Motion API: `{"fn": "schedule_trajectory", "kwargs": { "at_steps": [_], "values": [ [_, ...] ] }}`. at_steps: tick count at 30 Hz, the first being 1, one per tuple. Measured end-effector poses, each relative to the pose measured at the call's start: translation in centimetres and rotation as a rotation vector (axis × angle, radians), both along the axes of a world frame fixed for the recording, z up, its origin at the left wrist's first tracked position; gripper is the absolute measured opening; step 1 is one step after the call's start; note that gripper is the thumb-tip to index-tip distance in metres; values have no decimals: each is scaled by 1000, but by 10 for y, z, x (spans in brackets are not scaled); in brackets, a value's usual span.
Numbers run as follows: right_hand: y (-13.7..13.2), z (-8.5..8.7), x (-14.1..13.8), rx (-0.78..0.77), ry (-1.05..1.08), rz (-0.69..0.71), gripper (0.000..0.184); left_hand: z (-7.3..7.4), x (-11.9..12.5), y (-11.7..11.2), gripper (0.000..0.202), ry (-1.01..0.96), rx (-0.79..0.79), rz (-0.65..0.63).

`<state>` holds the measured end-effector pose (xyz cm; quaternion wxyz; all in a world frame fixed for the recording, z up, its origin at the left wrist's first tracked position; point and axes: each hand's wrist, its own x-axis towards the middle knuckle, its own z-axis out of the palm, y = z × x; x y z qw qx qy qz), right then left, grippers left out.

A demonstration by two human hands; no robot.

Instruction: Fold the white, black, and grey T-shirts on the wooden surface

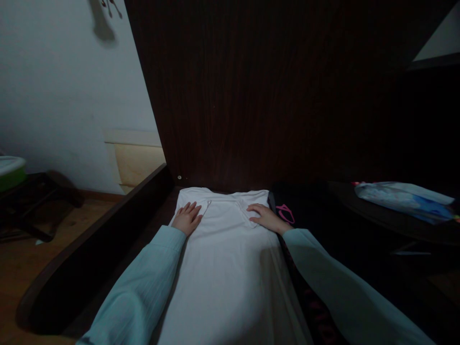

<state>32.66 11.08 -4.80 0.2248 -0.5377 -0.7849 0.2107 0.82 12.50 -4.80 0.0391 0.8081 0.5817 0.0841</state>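
A white garment [223,258] lies spread flat in front of me, its far end close to the dark upright panel. Its sides look folded inward near the top, with thin edges showing by both hands. My left hand [187,218] rests on the upper left part of the cloth, fingers spread and flat. On the upper right part lies my right hand [266,218], fingers stretched out and pointing left. Neither hand grips anything. Shadow covers the garment's lower right, and its near end runs out of the picture.
A dark wooden panel [269,96] rises behind the garment. Along the left runs a low wooden side rail [93,239]. Dark cloth with a pink strap [285,213] lies to the right. Farther right is a blue-and-white plastic package [406,199]. A green tub [12,175] stands on a stool at left.
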Motion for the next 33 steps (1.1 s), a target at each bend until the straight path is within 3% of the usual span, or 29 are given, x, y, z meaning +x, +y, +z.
{"fn": "schedule_trajectory", "kwargs": {
  "at_steps": [9, 15, 22, 25, 29, 33],
  "values": [
    [1, -1, 1, 9, 9, 4, 34, -6, -3, 4, 44, 7, 56, -27],
    [1, -2, 0, 14, 9, -7, 33, -2, -1, 2, 44, 8, 35, -6],
    [-4, 12, -7, 45, 114, -98, 18, 1, 0, 0, 45, 6, 5, 0],
    [-10, 19, -10, -33, 159, -135, 16, 0, 0, 1, 44, -5, 19, -7],
    [-15, 22, -12, -244, 67, 20, 25, 1, -1, 2, 44, -10, 2, -14],
    [-16, 23, -12, -237, -8, 37, 22, 2, 0, 2, 44, 11, -7, -12]
  ]
}}
